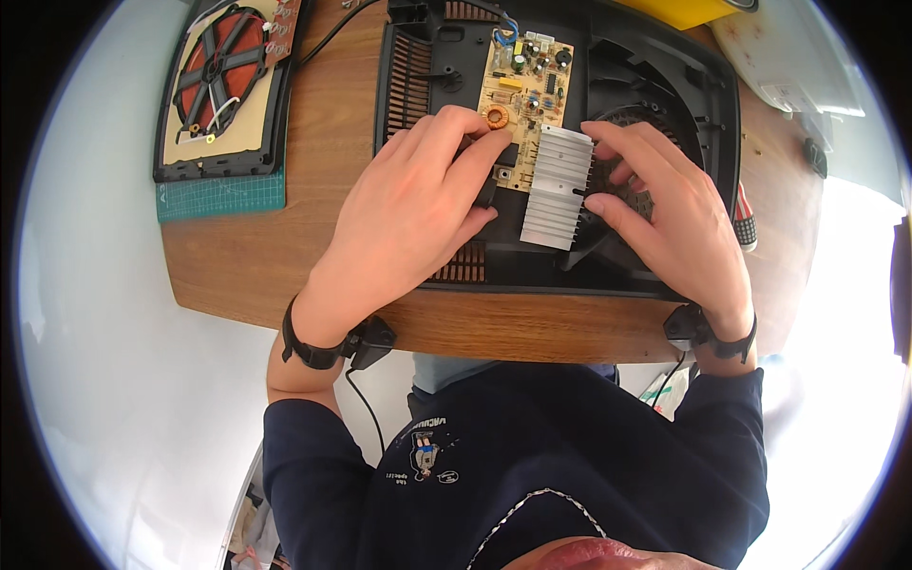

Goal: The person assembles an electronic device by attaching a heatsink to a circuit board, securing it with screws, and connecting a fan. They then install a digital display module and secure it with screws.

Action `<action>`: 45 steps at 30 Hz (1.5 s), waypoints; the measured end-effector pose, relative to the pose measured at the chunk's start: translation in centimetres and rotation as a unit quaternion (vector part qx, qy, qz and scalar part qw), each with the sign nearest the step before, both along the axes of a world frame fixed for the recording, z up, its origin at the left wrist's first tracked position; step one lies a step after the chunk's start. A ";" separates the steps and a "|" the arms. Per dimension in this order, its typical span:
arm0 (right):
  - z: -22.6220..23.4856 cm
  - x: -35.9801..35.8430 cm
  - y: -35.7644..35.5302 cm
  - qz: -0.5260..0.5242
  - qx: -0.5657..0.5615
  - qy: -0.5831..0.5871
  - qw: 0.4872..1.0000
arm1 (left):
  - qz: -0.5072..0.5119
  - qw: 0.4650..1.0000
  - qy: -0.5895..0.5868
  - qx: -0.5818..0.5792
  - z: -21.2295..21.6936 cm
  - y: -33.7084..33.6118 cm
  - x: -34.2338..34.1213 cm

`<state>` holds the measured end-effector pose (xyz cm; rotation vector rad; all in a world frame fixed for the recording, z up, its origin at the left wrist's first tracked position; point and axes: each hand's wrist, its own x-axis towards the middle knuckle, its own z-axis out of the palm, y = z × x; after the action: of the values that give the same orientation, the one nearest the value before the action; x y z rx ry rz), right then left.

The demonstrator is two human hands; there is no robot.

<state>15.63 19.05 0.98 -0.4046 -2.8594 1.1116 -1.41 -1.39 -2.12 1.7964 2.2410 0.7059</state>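
Observation:
A tan circuit board [525,104] with a copper coil and small components lies inside an open black plastic housing [608,271]. Attached along the board's lower right is a silver finned heat sink [554,195]. My left hand [413,195] is curled at the board's left edge, fingertips by the coil and a dark component, thumb lower down. On the other side, my right hand [670,190] has its fingers spread; index finger and thumb are at the heat sink's right edge, beside its fins. Parts of both hands' fingers are hidden.
At the far left, a black-framed panel with a round red-brown coil [223,76] rests on a green cutting mat [228,198]. A round fan opening [646,123] lies under my right hand. A yellow box [674,11] stands at the back, a striped object [745,223] to the right.

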 end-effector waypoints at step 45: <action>-0.9 0.3 -0.8 0.019 0.076 0.015 0.997 | 0.020 0.998 -0.026 0.051 -0.7 -0.2 0.1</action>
<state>15.94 18.26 0.07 -0.3232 -2.9115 0.8883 -1.26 -1.60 -2.84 1.7606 2.2504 0.8785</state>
